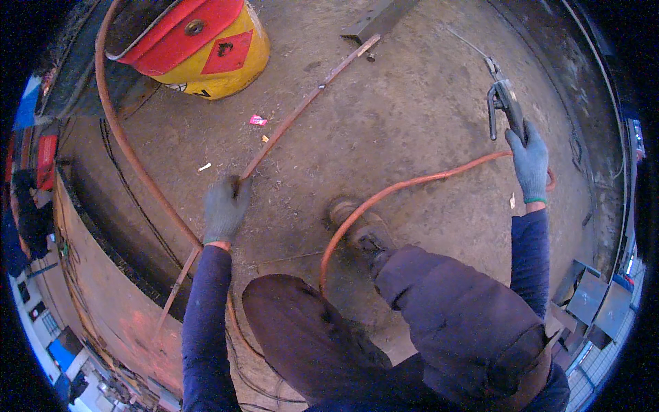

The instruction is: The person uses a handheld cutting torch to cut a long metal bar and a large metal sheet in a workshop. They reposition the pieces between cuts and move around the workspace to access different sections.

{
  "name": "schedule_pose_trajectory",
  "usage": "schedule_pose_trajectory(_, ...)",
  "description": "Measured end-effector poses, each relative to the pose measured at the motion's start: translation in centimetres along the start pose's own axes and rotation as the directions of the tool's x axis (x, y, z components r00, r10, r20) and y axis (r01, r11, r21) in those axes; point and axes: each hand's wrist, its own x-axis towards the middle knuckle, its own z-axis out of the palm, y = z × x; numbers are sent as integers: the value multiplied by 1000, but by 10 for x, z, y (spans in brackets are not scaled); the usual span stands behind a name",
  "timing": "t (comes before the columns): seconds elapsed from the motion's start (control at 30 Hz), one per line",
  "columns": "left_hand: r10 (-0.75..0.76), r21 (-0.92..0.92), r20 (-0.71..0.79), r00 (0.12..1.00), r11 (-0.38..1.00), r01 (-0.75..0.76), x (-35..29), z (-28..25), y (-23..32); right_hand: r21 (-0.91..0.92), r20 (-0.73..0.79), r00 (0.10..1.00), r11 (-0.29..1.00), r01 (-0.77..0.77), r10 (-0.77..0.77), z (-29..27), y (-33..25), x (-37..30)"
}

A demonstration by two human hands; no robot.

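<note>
Over the floor (439, 117) at right, the gloved right hand (528, 163) is gripping an electrode holder (507, 97), whose thin rod (468, 42) is pointing away. Farther left, the gloved left hand (227, 209) is holding a long reddish bar (287, 124), its far end lying at a dark metal section (382, 19).

You have a brown floor (425, 110) (scuffed, dully lit) below, a dark wall (598, 103) right and a rusty wall (117, 275) left.
</note>
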Motion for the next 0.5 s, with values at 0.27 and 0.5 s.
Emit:
schedule_pose_trajectory(0.27,-112,25,-3,994,993,112,-20,-5,-19,61,-19,999,998,-28,29,3,9,-1)
schedule_pose_trajectory(0.5,-117,-17,-28,993,993,116,-2,8,-1,24,-30,999,1000,13,-12,4,10,-1)
